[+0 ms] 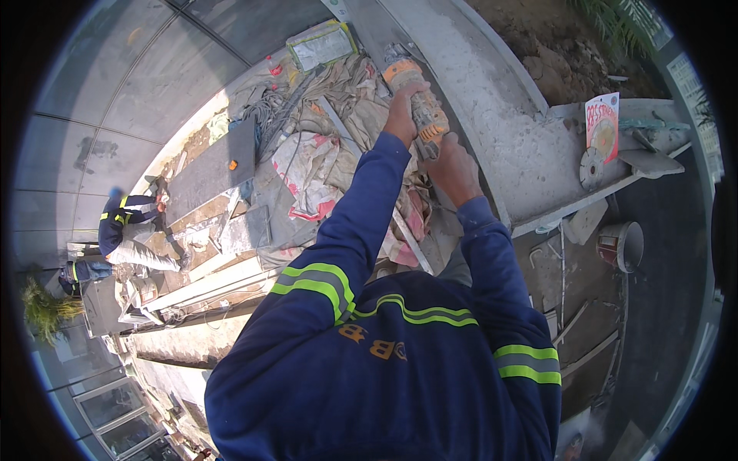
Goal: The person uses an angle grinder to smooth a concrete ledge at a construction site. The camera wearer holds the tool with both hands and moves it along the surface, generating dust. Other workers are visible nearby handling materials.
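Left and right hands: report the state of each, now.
Left hand: closed, holding the dusty orange power tool around its middle.
Right hand: closed, holding the same tool at its near end.

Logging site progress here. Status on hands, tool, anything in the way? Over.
Left hand gripping orange power tool midway; right hand holding its near end. Tool beside concrete ledge, contact unclear. Crumpled sacks heaped close on the left.

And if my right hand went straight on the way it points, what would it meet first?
Probably the orange power tool, whose near end your right hand seems to be holding; depth beyond is unclear.
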Demonstrator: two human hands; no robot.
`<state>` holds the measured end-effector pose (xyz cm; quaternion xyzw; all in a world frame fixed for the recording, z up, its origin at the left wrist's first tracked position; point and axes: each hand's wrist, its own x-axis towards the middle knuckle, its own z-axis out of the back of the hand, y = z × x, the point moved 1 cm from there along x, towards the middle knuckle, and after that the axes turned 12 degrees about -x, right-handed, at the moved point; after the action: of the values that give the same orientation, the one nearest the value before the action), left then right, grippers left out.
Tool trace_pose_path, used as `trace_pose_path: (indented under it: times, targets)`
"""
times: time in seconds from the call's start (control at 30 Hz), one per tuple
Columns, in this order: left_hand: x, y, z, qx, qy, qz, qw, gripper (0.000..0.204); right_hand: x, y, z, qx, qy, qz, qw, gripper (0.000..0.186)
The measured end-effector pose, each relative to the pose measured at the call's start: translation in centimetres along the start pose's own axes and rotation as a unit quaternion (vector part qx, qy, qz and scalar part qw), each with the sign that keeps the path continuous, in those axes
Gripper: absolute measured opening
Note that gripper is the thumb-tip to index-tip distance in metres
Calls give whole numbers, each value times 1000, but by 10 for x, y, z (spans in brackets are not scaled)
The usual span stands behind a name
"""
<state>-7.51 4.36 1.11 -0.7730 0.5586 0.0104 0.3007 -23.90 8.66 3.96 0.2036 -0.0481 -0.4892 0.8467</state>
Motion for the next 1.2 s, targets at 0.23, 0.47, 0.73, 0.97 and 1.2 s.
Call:
trace_pose_path:
  times: [0.23, 0.47, 0.73, 0.97, 1.2]
  targets:
    - [1, 2, 7, -1, 30, -1, 1000, 30, -3, 1, 2, 2, -7, 1, 1000, 41]
    - [2, 2, 8, 8, 26, 10, 1000, 31, -4, 1, 3, 6, 3, -7, 1000, 41]
    - [-3, 3, 2, -2, 5, -1, 1000, 27, -6, 1, 3, 3, 1, -10, 1000, 40]
    - [-4, 6, 4, 0, 6, -10, 1000, 28, -8, 1, 4, 3, 2, -9, 1000, 39]
    - [-12, 6, -1, 8, -5, -4, 1000, 28, -11, -3, 2, 15, -5, -1, 1000, 38]
